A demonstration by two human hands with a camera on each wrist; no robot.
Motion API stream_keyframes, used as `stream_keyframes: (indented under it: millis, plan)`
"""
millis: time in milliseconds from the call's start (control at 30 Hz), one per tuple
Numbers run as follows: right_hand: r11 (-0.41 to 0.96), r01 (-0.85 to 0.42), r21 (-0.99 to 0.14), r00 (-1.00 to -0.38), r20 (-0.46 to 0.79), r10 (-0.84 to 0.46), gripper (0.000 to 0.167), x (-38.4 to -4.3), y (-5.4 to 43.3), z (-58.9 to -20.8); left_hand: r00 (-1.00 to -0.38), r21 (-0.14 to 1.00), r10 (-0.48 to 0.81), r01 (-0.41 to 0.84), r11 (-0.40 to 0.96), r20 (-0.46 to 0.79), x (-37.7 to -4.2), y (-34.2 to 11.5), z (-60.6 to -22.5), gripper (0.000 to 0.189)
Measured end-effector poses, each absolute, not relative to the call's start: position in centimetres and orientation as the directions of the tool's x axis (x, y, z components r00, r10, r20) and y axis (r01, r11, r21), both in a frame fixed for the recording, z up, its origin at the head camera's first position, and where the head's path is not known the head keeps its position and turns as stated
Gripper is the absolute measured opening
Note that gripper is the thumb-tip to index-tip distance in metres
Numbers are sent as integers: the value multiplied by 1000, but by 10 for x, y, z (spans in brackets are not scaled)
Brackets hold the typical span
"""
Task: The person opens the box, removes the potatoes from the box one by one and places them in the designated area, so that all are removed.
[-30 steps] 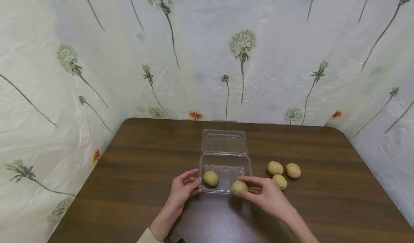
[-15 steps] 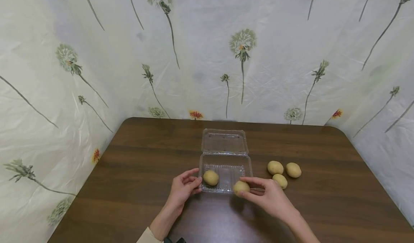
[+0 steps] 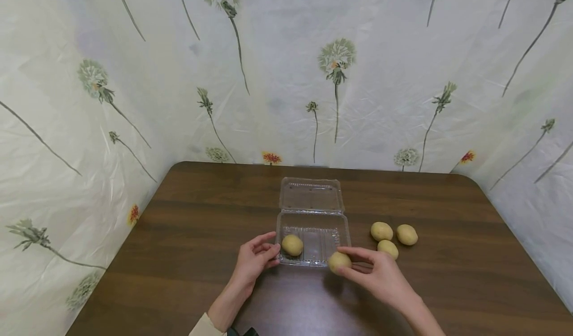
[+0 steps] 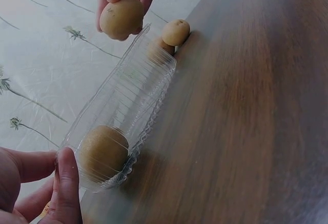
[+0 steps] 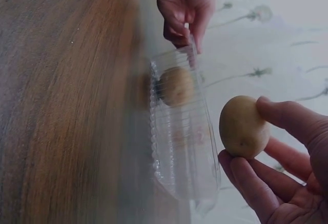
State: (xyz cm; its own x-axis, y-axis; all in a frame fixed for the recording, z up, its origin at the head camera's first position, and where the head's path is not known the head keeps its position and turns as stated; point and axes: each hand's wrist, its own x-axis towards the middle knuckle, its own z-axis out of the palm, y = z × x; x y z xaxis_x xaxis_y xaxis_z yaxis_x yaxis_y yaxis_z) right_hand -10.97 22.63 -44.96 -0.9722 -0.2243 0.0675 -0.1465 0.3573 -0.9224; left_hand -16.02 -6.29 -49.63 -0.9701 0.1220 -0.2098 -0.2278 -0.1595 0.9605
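A clear plastic clamshell box [image 3: 315,236] lies on the table, its lid [image 3: 311,195] folded back away from me. My left hand [image 3: 254,261] pinches the left edge of the box between thumb and fingers, as the left wrist view also shows. One potato [image 3: 292,245] sits inside at the left end. With thumb and fingertips my right hand [image 3: 380,274] holds another potato [image 3: 339,262] above the front right corner of the box. In the right wrist view that held potato [image 5: 244,127] is apart from the box wall.
Three more potatoes lie together right of the box: one at the back left [image 3: 381,231], one at the right [image 3: 407,234], one in front [image 3: 388,249]. The brown wooden table [image 3: 215,216] meets a flower-printed curtain [image 3: 277,77] behind and at both sides.
My right hand has shifted slightly to the right with its potato, toward the box's front right corner. The left hand and the box have stayed in place.
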Motion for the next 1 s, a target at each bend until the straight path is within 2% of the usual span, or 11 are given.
stream_keyframes:
  millis: [433, 1000]
  plan:
    - [364, -162, -917, -980, 105, -171, 43, -103, 232, -452, -970, 961, 124, -228, -158, -210, -160, -63, -496, 46]
    - [361, -127, -924, -988, 87, -126, 43, -96, 241, -453, -970, 957, 116, -233, -171, -216, -160, -63, -494, 45]
